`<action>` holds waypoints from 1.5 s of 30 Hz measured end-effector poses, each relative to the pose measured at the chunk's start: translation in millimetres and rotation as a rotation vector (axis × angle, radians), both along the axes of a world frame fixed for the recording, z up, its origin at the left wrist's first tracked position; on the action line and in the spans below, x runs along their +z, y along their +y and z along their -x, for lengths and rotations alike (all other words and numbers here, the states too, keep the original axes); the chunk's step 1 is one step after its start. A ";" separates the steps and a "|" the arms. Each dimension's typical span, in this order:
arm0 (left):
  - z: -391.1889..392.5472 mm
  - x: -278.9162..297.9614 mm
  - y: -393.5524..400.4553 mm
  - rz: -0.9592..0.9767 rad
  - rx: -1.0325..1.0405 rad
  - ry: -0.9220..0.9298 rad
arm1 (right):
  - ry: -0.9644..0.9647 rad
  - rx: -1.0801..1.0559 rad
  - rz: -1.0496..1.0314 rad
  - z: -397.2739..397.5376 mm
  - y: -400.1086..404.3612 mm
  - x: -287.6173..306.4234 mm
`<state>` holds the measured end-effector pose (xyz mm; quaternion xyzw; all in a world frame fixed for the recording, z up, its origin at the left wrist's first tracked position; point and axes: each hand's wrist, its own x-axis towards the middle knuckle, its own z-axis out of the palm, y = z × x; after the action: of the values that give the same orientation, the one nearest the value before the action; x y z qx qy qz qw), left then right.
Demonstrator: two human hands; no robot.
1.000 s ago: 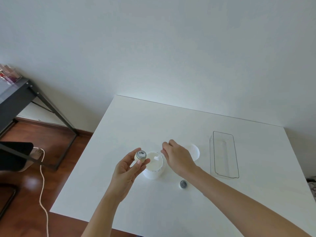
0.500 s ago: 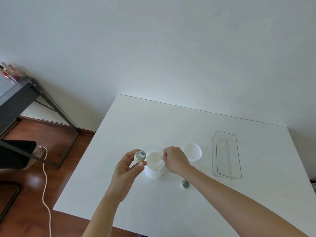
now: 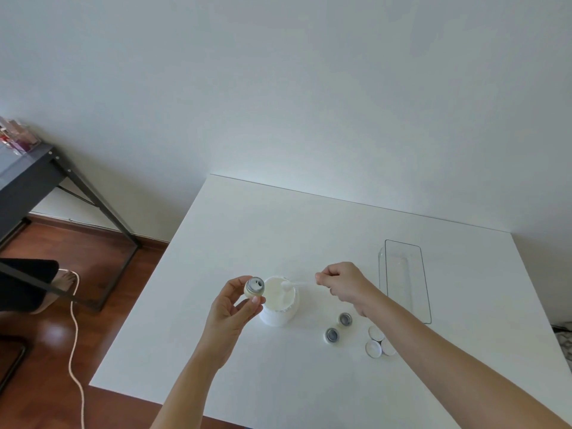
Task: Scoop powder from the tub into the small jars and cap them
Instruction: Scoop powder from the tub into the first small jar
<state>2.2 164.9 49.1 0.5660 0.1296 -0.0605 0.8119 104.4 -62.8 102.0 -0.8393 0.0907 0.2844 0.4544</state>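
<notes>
Starting at the far left of the frame, a dark side table (image 3: 28,178) stands against the wall, with a pale cord (image 3: 74,335) trailing over the wooden floor below it. Toward the middle, on the white worktop (image 3: 247,230), the left hand (image 3: 230,308) grips a small jar (image 3: 254,287) between thumb and fingertips, lifted and tilted so its open mouth faces right. Just beside it stands the white tub (image 3: 278,308), open, with pale powder inside. Over the tub's mouth hangs a little white scoop (image 3: 292,284), its bowl above the powder; the right hand (image 3: 343,284) pinches its handle with curled fingers. Lower right of the tub, two more small jars (image 3: 339,327) sit open on the worktop, near them a cluster of white caps (image 3: 377,342). Further right lies a clear tray (image 3: 404,280).

The step in hand looks like carrying a scoopful from tub to the held jar. Next, the scoop must cross to the jar's narrow mouth and tip without spilling; the jar wants holding upright. No jar appears capped yet.
</notes>
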 end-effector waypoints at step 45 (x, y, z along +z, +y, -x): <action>-11.6 23.7 -11.4 0.225 -0.071 -0.020 | -1.645 0.547 0.426 38.5 -8.5 38.5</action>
<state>13.8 153.5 72.8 0.4761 0.0936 -0.0977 0.8689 65.9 -71.3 140.5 -0.8368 -0.4165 -0.3322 0.1264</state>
